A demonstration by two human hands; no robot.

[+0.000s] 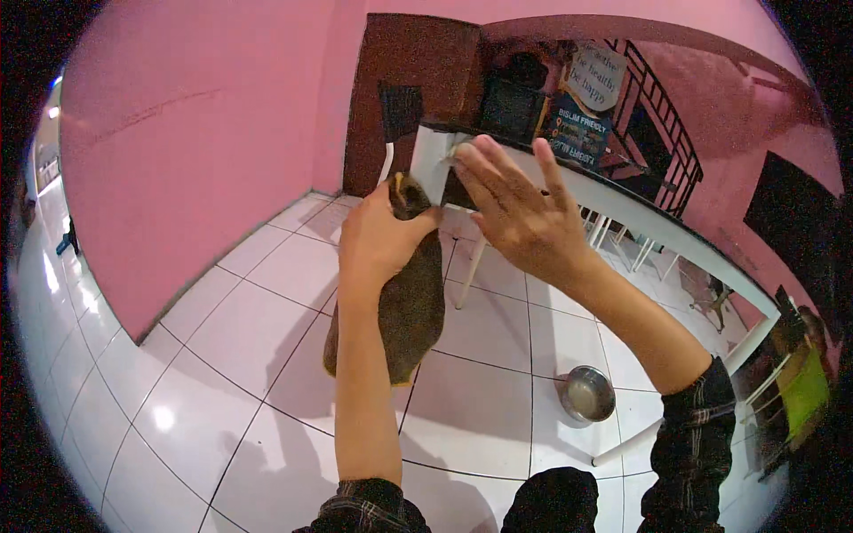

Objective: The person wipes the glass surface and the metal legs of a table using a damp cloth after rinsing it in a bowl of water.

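A dark brown cloth (413,311) with yellow edging hangs down over the floor. My left hand (382,235) is closed around its upper end, and a bunched bit with a yellow edge shows above the thumb. My right hand (524,209) is raised beside the corner of a white table (702,240), fingers stretched out and spread, palm turned away. Its fingertips overlap the white end of the table; whether they touch it cannot be made out. A gap separates my right hand from the cloth.
A metal bowl (588,393) stands on the white tiled floor (480,400), right of the cloth. Behind the table's near end is a black-backed chair (402,111). A pink wall (195,160) runs along the left. Signs (582,124) and a dark stair railing (662,124) are at the back.
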